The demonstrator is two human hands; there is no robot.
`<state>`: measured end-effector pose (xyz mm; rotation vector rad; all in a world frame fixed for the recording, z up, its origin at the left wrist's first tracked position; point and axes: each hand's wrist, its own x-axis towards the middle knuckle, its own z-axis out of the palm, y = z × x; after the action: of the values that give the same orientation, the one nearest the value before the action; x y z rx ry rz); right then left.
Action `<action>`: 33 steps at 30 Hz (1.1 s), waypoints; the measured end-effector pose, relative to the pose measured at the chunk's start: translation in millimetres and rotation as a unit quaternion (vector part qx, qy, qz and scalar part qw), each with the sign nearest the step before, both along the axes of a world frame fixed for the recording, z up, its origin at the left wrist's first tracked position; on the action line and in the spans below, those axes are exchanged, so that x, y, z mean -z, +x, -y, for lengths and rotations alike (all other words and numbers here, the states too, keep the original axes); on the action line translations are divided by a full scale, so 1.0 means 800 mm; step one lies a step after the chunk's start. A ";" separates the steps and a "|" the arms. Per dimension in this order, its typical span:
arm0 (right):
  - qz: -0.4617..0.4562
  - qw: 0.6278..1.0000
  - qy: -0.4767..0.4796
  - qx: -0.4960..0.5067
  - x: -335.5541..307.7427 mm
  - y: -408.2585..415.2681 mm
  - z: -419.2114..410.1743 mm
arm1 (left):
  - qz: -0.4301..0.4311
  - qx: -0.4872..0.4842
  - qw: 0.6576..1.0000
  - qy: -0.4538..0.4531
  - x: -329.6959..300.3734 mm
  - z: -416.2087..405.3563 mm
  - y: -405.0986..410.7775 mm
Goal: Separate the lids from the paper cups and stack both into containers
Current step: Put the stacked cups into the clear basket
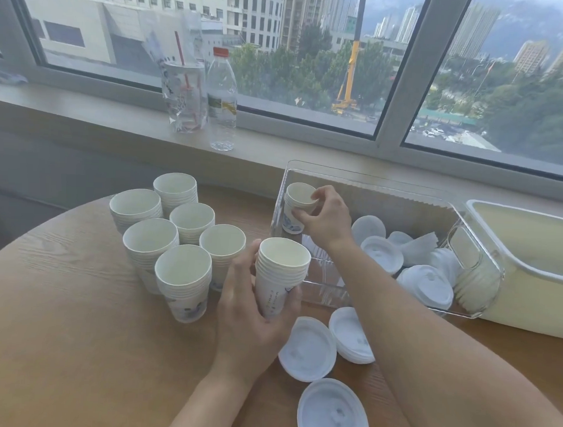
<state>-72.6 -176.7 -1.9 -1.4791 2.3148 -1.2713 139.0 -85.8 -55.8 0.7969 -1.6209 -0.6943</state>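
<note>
Well along, I judge: six cup stacks (174, 238) stand centre-left, loose lids (415, 269) fill the clear bin (364, 181), while left hand (254, 311) grips another stack (279, 274) and right hand (325, 215) pinches one cup (296, 210).

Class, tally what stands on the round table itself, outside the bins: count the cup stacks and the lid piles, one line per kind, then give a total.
Cup stacks standing free: 6
Cup stack held by the left hand: 1
Lid piles: 3
Total: 10
</note>
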 end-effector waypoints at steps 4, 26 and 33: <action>0.009 1.000 -0.005 -0.001 0.004 -0.002 0.003 | 0.011 0.009 1.000 -0.014 -0.004 -0.004 -0.001; 0.186 0.964 0.000 -0.191 -0.052 0.064 -0.208 | 0.059 0.011 0.998 -0.033 -0.020 -0.015 -0.002; 0.162 0.980 -0.081 -0.082 -0.084 0.006 -0.185 | 0.070 0.008 0.997 -0.038 -0.014 -0.006 -0.002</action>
<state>-67.7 -28.6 65.2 -1.3533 1.8841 -1.5513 137.5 -81.4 -44.3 0.7917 -1.7726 -0.5948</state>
